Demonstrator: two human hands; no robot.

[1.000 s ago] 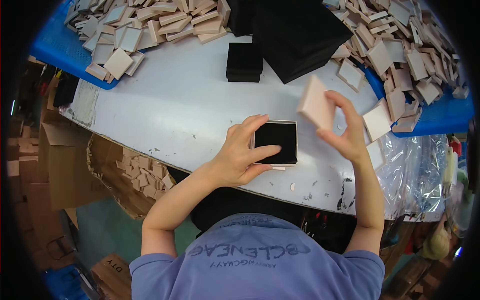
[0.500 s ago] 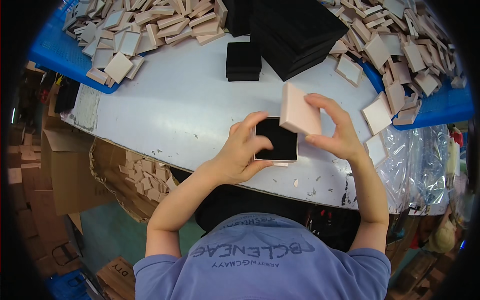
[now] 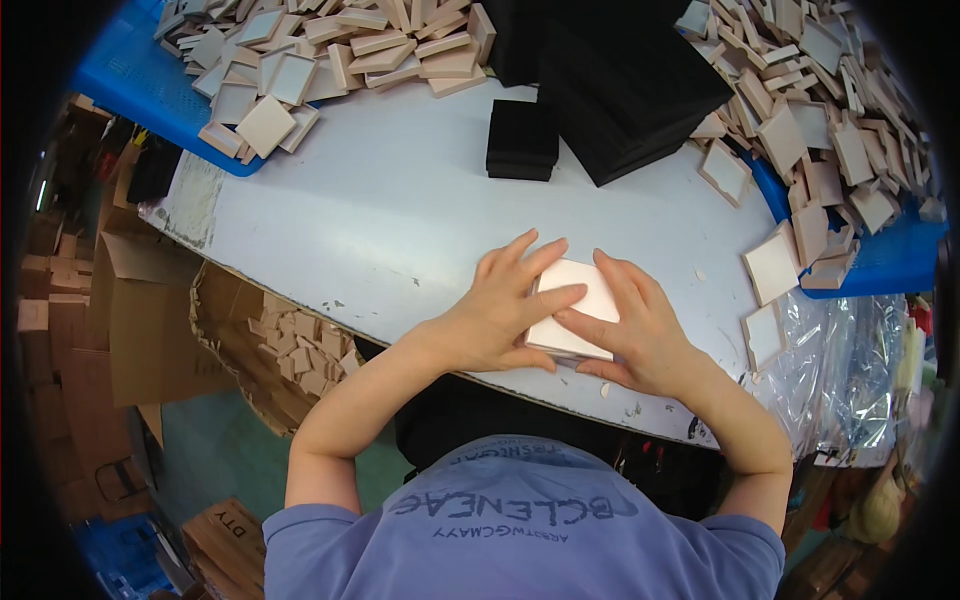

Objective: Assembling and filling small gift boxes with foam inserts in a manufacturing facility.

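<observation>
We find left hand [image 3: 500, 308] and right hand [image 3: 648, 335] close together, gripping pale lidded box [image 3: 588, 282] from opposite sides, near front edge of white table [image 3: 390, 215]. Fingers [image 3: 560, 299] overlie lid [image 3: 558, 338]. We judge lid-seating in hand; next move calls for even downward pressure.

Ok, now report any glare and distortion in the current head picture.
Head view: bright glints streak the clear plastic; the pale box between the left hand and right hand looks nearly washed out; the black stack shows little detail. Head view, fisheye: the front edge of the table looks bowed, and the corners go black.
</observation>
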